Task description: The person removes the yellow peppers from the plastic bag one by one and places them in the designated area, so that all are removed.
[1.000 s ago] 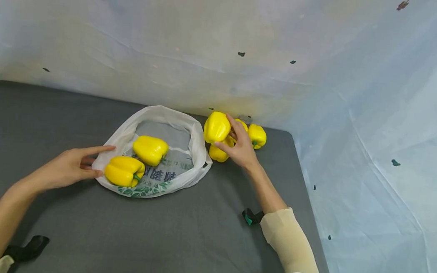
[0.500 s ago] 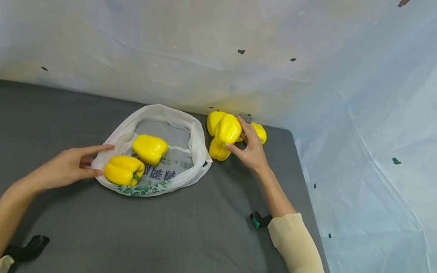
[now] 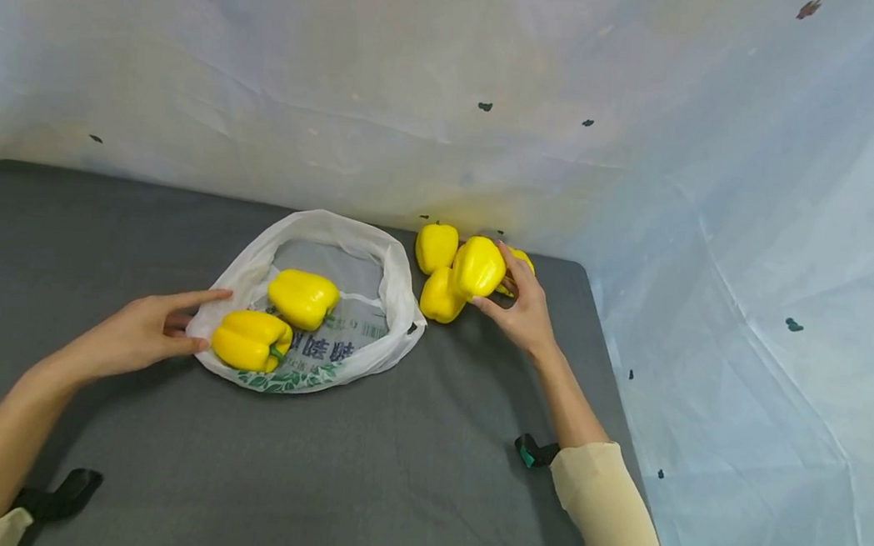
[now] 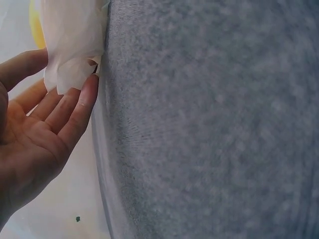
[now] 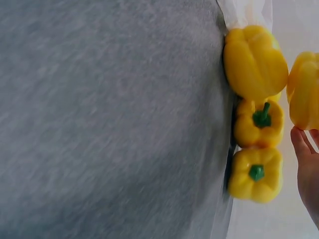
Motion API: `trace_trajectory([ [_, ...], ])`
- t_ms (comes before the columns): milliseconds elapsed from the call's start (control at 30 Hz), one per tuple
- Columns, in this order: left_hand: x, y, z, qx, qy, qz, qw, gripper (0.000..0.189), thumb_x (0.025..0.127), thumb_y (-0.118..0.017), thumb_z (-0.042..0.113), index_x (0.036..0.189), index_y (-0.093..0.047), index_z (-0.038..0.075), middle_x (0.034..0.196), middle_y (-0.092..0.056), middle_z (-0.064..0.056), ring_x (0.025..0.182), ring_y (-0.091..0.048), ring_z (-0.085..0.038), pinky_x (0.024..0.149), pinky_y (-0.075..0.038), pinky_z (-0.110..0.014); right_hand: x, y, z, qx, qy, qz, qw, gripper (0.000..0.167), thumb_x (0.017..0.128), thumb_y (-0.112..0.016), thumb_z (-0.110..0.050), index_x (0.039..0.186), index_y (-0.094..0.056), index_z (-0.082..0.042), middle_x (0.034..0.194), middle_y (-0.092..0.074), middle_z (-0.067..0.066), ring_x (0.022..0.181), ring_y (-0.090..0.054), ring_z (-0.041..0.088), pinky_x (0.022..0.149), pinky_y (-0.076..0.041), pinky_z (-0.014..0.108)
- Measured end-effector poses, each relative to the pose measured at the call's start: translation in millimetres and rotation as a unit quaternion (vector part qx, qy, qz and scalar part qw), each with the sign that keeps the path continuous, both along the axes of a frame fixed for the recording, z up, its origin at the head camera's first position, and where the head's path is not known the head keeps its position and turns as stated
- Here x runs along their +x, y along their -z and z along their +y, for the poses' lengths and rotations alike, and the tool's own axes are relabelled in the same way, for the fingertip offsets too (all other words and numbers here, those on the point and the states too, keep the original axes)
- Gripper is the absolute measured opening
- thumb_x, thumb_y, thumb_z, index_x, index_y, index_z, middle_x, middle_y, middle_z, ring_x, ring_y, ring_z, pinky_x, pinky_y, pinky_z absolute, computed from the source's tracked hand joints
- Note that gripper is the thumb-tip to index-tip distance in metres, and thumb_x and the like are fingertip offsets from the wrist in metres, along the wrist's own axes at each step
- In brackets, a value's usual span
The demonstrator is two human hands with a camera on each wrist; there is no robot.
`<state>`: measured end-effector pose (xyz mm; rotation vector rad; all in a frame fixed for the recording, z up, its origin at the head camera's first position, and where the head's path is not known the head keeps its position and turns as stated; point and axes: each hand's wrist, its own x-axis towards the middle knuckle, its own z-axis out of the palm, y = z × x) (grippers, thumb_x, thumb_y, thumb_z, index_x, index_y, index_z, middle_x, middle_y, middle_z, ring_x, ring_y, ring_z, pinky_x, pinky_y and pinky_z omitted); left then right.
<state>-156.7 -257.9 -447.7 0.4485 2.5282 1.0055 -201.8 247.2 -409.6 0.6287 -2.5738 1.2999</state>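
My right hand [image 3: 522, 312] grips a yellow bell pepper [image 3: 480, 267] between thumb and fingers. In the right wrist view this held pepper [image 5: 305, 90] is raised off the table, at the frame's right edge. Beside and behind it are other yellow peppers, one at the back [image 3: 437, 248] and one in front [image 3: 441, 297]; another [image 3: 521, 260] is partly hidden by the hand. On the left, my left hand [image 3: 136, 336] touches the rim of a white plastic bag [image 3: 400, 312] with extended fingers. Two yellow peppers [image 3: 303, 298] lie inside the wide bag mouth.
A dark grey cloth covers the table [image 3: 304, 474]. Pale sheeting [image 3: 389, 78] hangs along the back edge, with more sheeting [image 3: 749, 325] on the right. The peppers outside the bag sit close to the back sheet, just right of the bag.
My right hand has moved right, carrying the pepper across the group and uncovering the pepper at the back left. My left hand and the bag have stayed in place.
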Motion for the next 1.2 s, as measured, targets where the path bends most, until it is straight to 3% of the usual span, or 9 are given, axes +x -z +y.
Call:
trace_trajectory([
  [200, 1.5, -2.0, 1.6, -0.008, 0.005, 0.01, 0.9999, 0.076, 0.088, -0.077, 0.021, 0.152, -0.04, 0.008, 0.141, -0.043, -0.039, 0.113, -0.059, -0.051, 0.085, -0.052, -0.058, 9.1, -3.5, 8.6, 0.011, 0.014, 0.007, 0.9998, 0.085, 0.08, -0.08, 0.003, 0.151, -0.033, 0.004, 0.139, -0.046, 0.026, 0.124, -0.052, 0.042, 0.1, -0.044, 0.055],
  [733, 0.8, -0.2, 3.1, -0.012, -0.004, -0.006, 0.9999, 0.076, 0.088, -0.077, 0.022, 0.153, -0.038, 0.009, 0.142, -0.041, -0.04, 0.114, -0.057, -0.053, 0.084, -0.052, -0.058, 23.5, 9.0, 24.8, 0.021, 0.016, -0.001, 0.9996, 0.084, 0.078, -0.081, 0.003, 0.148, -0.035, 0.008, 0.133, -0.048, 0.028, 0.123, -0.053, 0.041, 0.099, -0.045, 0.052],
  [900, 0.9, 0.1, 1.8, -0.008, -0.005, -0.013, 0.9999, 0.076, 0.089, -0.076, 0.023, 0.154, -0.037, 0.009, 0.143, -0.039, -0.04, 0.116, -0.055, -0.054, 0.085, -0.052, -0.058, 27.1, 14.4, 28.1, 0.021, 0.013, -0.011, 0.9996, 0.084, 0.079, -0.081, 0.002, 0.149, -0.035, 0.007, 0.132, -0.048, 0.028, 0.122, -0.052, 0.044, 0.099, -0.044, 0.057],
  [1200, -1.4, -2.6, 0.9, -0.01, 0.001, -0.01, 0.9999, 0.075, 0.089, -0.076, 0.023, 0.153, -0.038, 0.008, 0.141, -0.041, -0.041, 0.116, -0.055, -0.055, 0.085, -0.052, -0.059, 13.4, 58.9, 52.8, 0.04, 0.023, -0.036, 0.9983, 0.092, 0.079, -0.085, -0.009, 0.156, -0.033, -0.018, 0.145, -0.046, 0.013, 0.127, -0.05, 0.037, 0.099, -0.044, 0.057],
])
